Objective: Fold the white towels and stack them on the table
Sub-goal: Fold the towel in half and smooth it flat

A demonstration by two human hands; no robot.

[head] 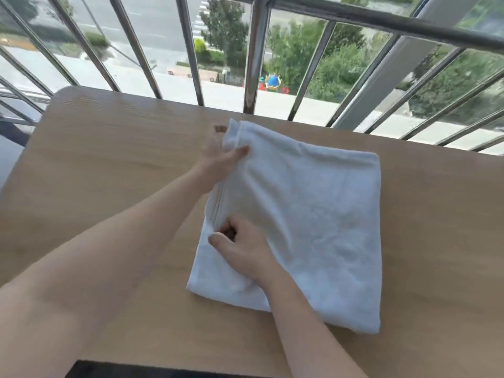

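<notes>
At a balcony table, I work on a white terry-cloth towel that lies flat on the right half of the pale wood-grain table, its far edge near the steel-barred railing. My left hand grips the towel's far left corner, thumb on top and fingers tucked behind, lifting that corner a little off the wood. My right hand rests lower on the same left side, fingers curled in and apparently pinching the hemmed edge where several layers meet.

By my reckoning the job is in its early to middle stretch. This towel looks to be doubled over at least once, judging by the stacked hems along the left edge, and one more fold, carrying that edge across to the right, seems to be the step in hand. No finished pile shows anywhere on the table, and no other towels are in view, so how many remain I cannot say.

Nothing legible appears: the towel carries no visible tag or logo, and the colourful shapes in the street below are too blurred to read.
</notes>
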